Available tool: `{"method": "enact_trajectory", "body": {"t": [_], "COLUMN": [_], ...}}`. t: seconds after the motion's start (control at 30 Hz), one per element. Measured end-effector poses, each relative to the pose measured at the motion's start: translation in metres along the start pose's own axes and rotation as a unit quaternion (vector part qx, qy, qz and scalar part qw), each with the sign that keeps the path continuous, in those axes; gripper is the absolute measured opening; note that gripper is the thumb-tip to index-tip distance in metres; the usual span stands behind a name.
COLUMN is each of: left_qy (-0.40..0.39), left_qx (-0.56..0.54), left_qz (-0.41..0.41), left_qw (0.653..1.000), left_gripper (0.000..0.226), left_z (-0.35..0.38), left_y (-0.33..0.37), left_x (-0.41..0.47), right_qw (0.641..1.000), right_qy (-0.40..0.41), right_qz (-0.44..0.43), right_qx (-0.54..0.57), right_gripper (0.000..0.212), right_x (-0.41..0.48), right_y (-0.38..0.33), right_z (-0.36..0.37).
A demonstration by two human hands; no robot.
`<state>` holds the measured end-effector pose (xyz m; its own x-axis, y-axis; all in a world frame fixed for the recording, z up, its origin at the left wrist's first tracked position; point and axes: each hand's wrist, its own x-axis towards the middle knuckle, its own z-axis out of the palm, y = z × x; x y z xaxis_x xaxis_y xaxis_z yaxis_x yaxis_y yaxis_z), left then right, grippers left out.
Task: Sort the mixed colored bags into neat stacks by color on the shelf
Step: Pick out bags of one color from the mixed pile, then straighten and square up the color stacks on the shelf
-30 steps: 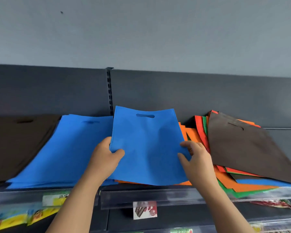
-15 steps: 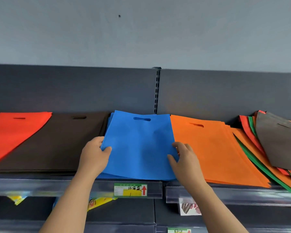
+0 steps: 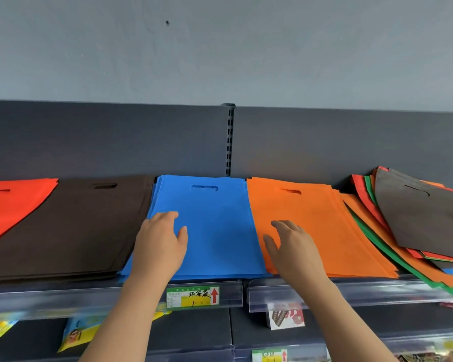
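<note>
My left grip (image 3: 160, 240) lies flat and spread on the blue bags (image 3: 220, 231) mid-frame; my right grip (image 3: 293, 244) is spread over the orange bags (image 3: 311, 223). The mixed pile (image 3: 413, 215) at right looks thin, soft and light; I'd pinch one edge

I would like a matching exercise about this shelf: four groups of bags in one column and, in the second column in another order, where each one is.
Column 1
1. blue stack
2. orange stack
3. brown stack
4. mixed pile

Column 2
A. at the far right, several colours, bags askew
B. between the red stack and the blue stack
C. the left hand is over its left part
D. the right hand is over its left part

Pairs: 1-C, 2-D, 3-B, 4-A
</note>
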<state>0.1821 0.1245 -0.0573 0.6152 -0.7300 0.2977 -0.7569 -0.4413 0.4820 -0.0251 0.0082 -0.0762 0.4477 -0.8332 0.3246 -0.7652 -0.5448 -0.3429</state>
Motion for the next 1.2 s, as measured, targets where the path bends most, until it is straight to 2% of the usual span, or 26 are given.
{"method": "enact_trajectory", "body": {"t": [0.37, 0.67, 0.73, 0.87, 1.07, 1.1, 1.2], "left_qy": [-0.031, -0.096, -0.124, -0.172, -0.217, -0.217, -0.220], "left_qx": [-0.040, -0.044, -0.036, -0.068, -0.162, -0.179, -0.221], "left_qz": [0.141, 0.215, 0.215, 0.186, 0.050, 0.026, 0.011], "left_qw": [0.989, 0.971, 0.968, 0.965, 0.961, 0.959, 0.950], "left_gripper": [0.042, 0.030, 0.028, 0.035, 0.057, 0.054, 0.011], "left_z": [0.079, 0.174, 0.195, 0.227, 0.244, 0.245, 0.246], "left_y": [0.142, 0.293, 0.318, 0.357, 0.389, 0.390, 0.388], "left_x": [-0.015, -0.029, -0.032, -0.035, -0.034, -0.032, -0.031], "right_qw": [0.994, 0.977, 0.969, 0.960, 0.982, 0.986, 0.992], "right_qy": [0.041, 0.043, 0.029, -0.017, -0.034, -0.034, -0.038], "right_qz": [0.084, 0.167, 0.192, 0.225, 0.147, 0.132, 0.108], "right_qx": [-0.054, -0.129, -0.155, -0.166, -0.113, -0.096, -0.047], "right_gripper": [0.044, 0.026, 0.022, 0.033, 0.040, 0.042, 0.045], "right_x": [-0.012, -0.016, -0.019, -0.022, -0.032, -0.034, -0.035], "right_y": [0.128, 0.290, 0.325, 0.373, 0.394, 0.395, 0.403], "right_z": [-0.066, -0.125, -0.133, -0.142, -0.145, -0.145, -0.148]}}
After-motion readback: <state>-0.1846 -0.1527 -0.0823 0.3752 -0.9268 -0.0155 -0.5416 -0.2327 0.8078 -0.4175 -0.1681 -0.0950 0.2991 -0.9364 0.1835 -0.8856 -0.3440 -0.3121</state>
